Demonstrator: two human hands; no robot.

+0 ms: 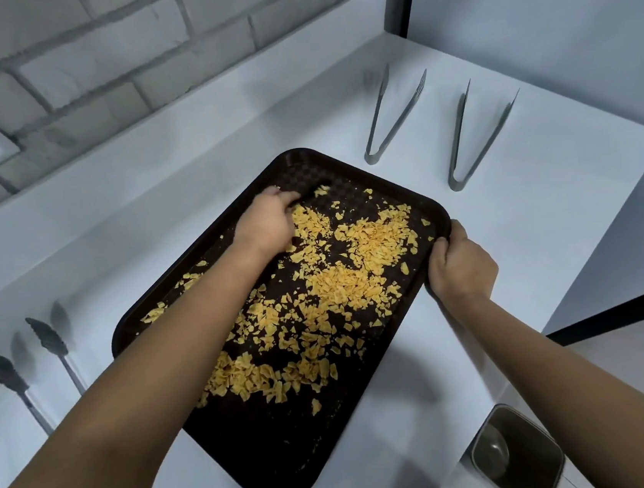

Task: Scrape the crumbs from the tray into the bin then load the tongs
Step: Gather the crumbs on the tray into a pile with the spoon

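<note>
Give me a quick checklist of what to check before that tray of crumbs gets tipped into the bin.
1. Tray steadied: right hand grips its right edge. Ok.
2. Crumbs gathered: scattered over most of the tray. Not ok.
3. Left hand sweeping: on the far end among crumbs, fingers curled. Ok.
4. Bin within reach: below the counter's near right corner, top facing up. Ok.
5. Bin has room: inside is dark. Cannot tell.
6. Metal tongs clear of the tray: apart on the counter. Ok.

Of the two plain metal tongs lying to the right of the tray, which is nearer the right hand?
The rightmost metal tongs, lying closer to the counter's edge; their hinge end points toward the right hand. The other metal tongs lie farther back.
</note>
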